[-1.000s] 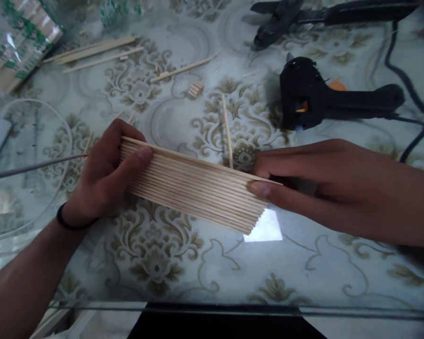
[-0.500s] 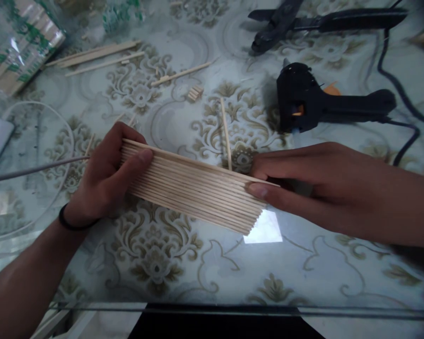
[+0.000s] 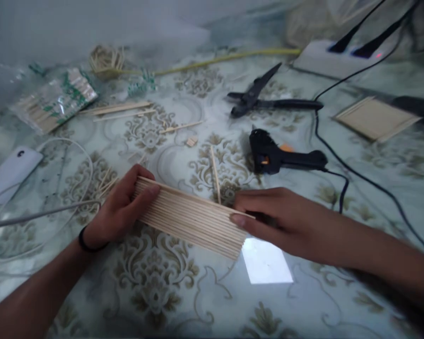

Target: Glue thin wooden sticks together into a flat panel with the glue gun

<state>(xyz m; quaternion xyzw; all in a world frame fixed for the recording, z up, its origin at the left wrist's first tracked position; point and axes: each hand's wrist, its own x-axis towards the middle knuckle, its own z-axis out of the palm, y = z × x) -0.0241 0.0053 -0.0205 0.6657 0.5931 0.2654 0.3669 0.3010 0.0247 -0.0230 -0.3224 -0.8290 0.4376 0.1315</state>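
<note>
Between my hands is a panel of thin wooden sticks point(image 3: 194, 219), laid side by side and tilted down to the right. My left hand point(image 3: 129, 202) grips its left end, thumb on top and fingers behind. My right hand point(image 3: 265, 214) pinches the upper right corner between thumb and fingers, at the end of the topmost stick. Just beyond the panel, a loose wooden stick point(image 3: 215, 174) lies on the table. A black glue gun point(image 3: 282, 153) rests on its side past my right hand.
Black cutters point(image 3: 257, 96) lie behind the glue gun. At right sits a square stick panel point(image 3: 376, 118), near a white power strip point(image 3: 334, 59) with black cords. Plastic-wrapped sticks point(image 3: 60, 101), a white device point(image 3: 12, 174) and its cable are at left. Short stick pieces point(image 3: 191, 141) lie mid-table.
The camera view has tilted up, bringing the power strip, the square panel and the far table into sight. Both hands keep the same hold on the stick panel.
</note>
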